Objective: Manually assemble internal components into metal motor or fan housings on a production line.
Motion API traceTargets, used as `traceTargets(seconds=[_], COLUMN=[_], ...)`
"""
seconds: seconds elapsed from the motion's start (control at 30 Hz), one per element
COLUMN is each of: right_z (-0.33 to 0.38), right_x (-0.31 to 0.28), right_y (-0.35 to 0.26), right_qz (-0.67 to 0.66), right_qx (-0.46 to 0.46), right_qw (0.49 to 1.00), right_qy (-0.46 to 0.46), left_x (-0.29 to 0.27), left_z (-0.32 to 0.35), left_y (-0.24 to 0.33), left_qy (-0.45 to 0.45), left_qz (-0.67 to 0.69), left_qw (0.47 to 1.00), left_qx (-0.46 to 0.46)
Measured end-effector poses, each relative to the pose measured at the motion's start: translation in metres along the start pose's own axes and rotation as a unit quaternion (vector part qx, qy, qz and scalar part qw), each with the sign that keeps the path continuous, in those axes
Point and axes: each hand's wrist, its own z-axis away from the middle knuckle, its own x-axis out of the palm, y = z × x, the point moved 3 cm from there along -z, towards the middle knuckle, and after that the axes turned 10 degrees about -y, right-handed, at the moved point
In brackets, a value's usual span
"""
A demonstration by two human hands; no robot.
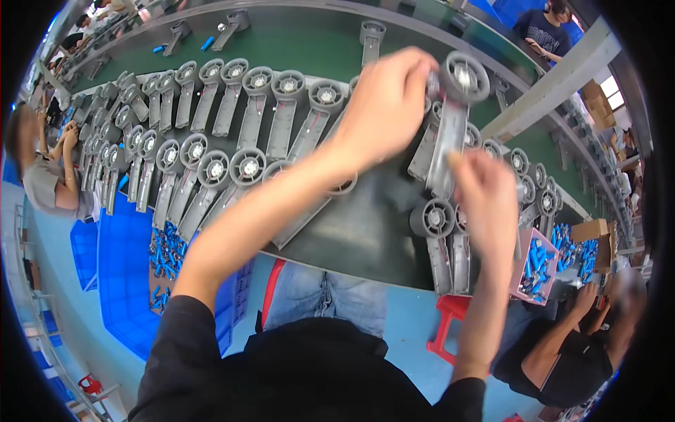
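A grey handheld-fan housing (446,151), with a round ring-shaped head and a long open handle, is raised over the bench in front of me. My right hand (485,193) is closed at the side of its handle, fingers blurred by motion. My left hand (383,105) is beside the ring, thumb and fingers pinched on something small and blurred that I cannot make out. Under my left forearm stand rows of similar fan housings (248,166), some showing white motors in their rings. Further housings (437,219) lie close to my right hand.
A pink bin (536,271) of blue battery cells is at the right, next to an open cardboard box (593,231). Blue crates (126,281) stand below left. A slanted grey post (548,84) rises beyond. Co-workers sit at left, right and far side; a red stool (444,327) is below.
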Motion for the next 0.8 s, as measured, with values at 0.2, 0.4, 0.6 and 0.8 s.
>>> traceTargets(seconds=[0.2, 0.4, 0.6, 0.8], right_z=[-0.222, -0.285, -0.245, -0.054], right_x=[-0.010, 0.027, 0.002, -0.099], right_y=[0.076, 0.135, 0.097, 0.016], right_qz=[0.073, -0.015, 0.161, 0.216], right_qx=[-0.005, 0.109, 0.117, 0.089], right_qw=[0.989, 0.979, 0.973, 0.972], right_qy=[-0.127, -0.174, -0.114, -0.023], left_x=[0.024, 0.027, -0.037, -0.083], left_z=[-0.149, -0.167, -0.170, -0.145], left_y=[-0.133, -0.186, -0.259, -0.123], left_qy=[-0.075, -0.144, -0.166, -0.092], left_qz=[-0.116, -0.281, -0.370, -0.319], left_qw=[0.973, 0.930, 0.889, 0.938], left_qx=[-0.186, -0.186, -0.212, -0.100])
